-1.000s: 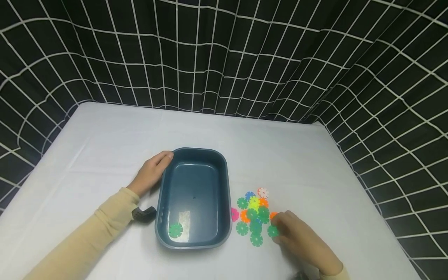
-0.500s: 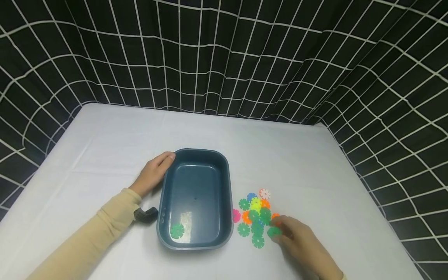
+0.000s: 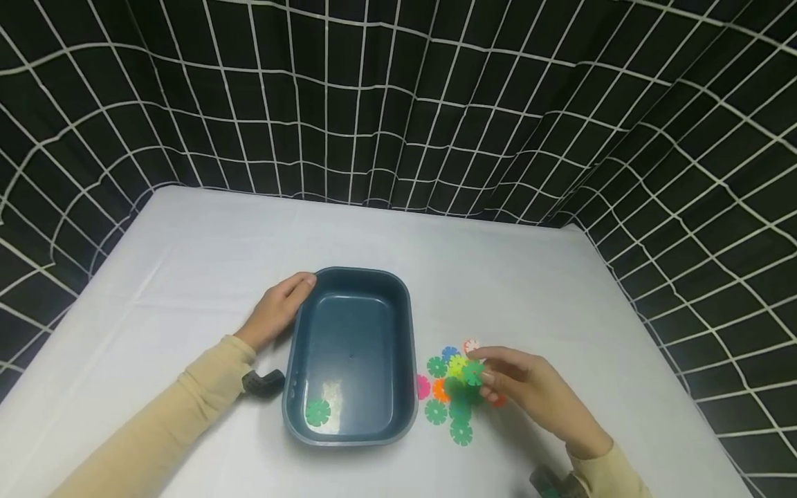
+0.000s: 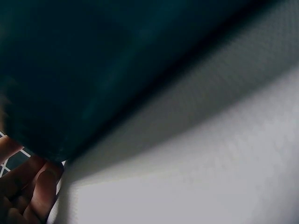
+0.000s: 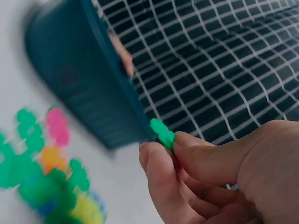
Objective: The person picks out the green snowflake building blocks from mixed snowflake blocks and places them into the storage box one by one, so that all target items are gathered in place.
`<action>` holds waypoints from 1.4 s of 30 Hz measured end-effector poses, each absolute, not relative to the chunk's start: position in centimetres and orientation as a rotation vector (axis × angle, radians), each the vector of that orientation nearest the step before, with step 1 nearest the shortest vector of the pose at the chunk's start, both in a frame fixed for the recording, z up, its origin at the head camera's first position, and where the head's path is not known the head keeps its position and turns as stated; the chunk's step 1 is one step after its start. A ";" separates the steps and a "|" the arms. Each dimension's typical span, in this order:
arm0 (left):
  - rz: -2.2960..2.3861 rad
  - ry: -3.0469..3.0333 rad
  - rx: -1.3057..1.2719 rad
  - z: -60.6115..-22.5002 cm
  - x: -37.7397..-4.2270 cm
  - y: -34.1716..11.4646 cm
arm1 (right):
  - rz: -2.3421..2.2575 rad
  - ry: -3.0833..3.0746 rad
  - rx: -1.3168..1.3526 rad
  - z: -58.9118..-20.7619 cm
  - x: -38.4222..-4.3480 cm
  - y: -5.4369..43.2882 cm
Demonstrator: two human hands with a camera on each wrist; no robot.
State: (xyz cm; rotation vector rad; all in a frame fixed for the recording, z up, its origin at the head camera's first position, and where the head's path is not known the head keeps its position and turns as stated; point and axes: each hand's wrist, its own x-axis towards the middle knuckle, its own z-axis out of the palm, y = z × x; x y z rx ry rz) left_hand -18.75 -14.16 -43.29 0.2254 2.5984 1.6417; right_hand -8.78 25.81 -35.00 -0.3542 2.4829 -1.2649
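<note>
A blue-grey plastic tub (image 3: 351, 346) stands on the white cloth, with one green notched disc (image 3: 318, 413) lying in its near left corner. My left hand (image 3: 277, 311) grips the tub's far left rim; in the left wrist view its curled fingers (image 4: 44, 193) show at the tub's corner. Between thumb and fingertips, my right hand (image 3: 529, 387) pinches a green snowflake disc (image 5: 163, 134), raised above the pile. Below it lie several flat notched discs in green, pink (image 3: 423, 387), orange (image 3: 441, 390), yellow (image 3: 457, 365), blue and white. The right hand hides part of the pile.
The white tablecloth (image 3: 205, 256) spreads around the tub, and a black curtain with a white grid (image 3: 349, 104) hangs behind and at both sides. Dark wrist-camera mounts (image 3: 263, 384) sit at the sleeves.
My right hand has lifted a green disc from the right side of the pile and moved it up, over the other discs. The left hand keeps its grip on the tub.
</note>
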 end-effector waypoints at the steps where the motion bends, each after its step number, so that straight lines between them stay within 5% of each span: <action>1: 1.642 2.600 0.230 -43.3 -18.7 -14.1 | -1.259 2.470 -0.387 -34.6 -9.3 25.4; 20: 1.677 2.578 0.227 -43.6 -18.7 -14.1 | -1.034 2.142 -1.004 -31.9 -18.7 15.2; 42: 1.705 2.557 0.217 -43.6 -18.9 -14.4 | -0.684 1.891 -1.118 -35.3 -19.8 5.7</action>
